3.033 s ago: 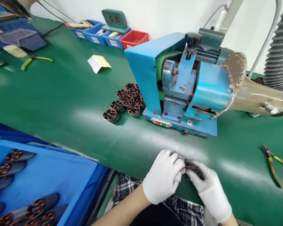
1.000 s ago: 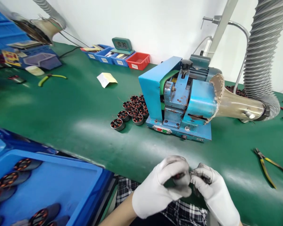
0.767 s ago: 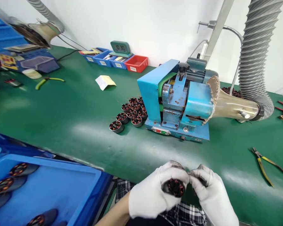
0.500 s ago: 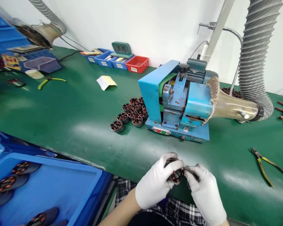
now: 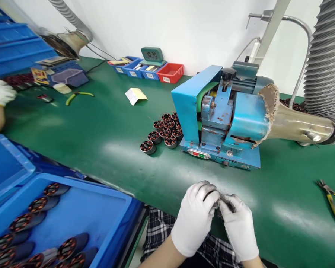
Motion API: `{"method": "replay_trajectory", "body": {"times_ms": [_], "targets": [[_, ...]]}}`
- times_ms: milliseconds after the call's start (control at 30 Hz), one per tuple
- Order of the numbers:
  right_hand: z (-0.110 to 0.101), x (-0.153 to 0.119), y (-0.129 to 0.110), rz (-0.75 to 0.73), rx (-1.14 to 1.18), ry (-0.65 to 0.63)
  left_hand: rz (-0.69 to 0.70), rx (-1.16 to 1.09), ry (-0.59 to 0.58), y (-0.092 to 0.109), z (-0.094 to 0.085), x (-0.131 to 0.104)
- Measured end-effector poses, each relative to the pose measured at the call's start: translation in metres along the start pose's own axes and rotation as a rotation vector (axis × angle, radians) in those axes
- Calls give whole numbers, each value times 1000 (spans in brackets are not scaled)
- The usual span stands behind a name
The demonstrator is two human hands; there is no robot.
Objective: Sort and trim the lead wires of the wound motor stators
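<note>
My left hand (image 5: pixel 195 216), in a white glove, is wrapped round a dark motor part with copper windings, which its fingers now mostly cover. Against it, my right hand (image 5: pixel 238 223), also gloved, has its thumb and fingers pinched at the part's right side; what they pinch is too hidden to name. Both hands are over the front edge of the green table (image 5: pixel 114 163). Beyond them, several round stators (image 5: pixel 170 140) with copper windings stand beside a blue belt machine (image 5: pixel 217 115).
At lower left a blue tray (image 5: pixel 100 208) holds several motor parts. Another person's gloved hand (image 5: pixel 0 91) is at the far left. Pliers (image 5: pixel 331 197) lie at right, green-handled ones (image 5: pixel 78 96) at left. A red bin (image 5: pixel 170 72) and a duct (image 5: pixel 324 63) stand behind.
The view has swung left, so the scene sits further right and more of the tray shows. Another person's hand has appeared at left. My left fingers now cover more of the part.
</note>
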State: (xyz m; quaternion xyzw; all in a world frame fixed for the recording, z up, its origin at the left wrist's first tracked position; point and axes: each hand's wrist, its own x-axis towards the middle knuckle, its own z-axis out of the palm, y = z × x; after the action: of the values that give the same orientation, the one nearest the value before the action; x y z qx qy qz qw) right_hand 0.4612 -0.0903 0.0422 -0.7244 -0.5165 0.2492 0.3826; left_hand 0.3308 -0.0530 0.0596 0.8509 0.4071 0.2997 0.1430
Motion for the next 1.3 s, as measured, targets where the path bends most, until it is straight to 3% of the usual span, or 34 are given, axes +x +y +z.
{"method": "replay_trajectory", "body": {"times_ms": [100,300,433,533,700,900,967,1200,1300], "targets": [[1,-2,-1,25,37,28,-18,-61,33,-2,4,-2],[-2,-2,-3,-118,8,52,-69,-182,80,-5,10,-4],[-4,3,-4,13,40,-48,-73,-173,89,-6,13,-8],[-8,8,-3,96,80,-165,6,-103,72,-6,10,-8],[-13,17,1,145,159,-224,197,-119,-97,-15,-4,8],[-8,21,6,260,341,-260,45,-210,-425,-44,-9,36],[-8,20,6,267,373,-219,58,-241,-460,-47,-7,37],[-27,13,-11,303,441,-193,-158,-523,-320,-16,-13,27],[-36,14,-23,348,479,-232,-44,-560,-274,-4,-26,28]]}}
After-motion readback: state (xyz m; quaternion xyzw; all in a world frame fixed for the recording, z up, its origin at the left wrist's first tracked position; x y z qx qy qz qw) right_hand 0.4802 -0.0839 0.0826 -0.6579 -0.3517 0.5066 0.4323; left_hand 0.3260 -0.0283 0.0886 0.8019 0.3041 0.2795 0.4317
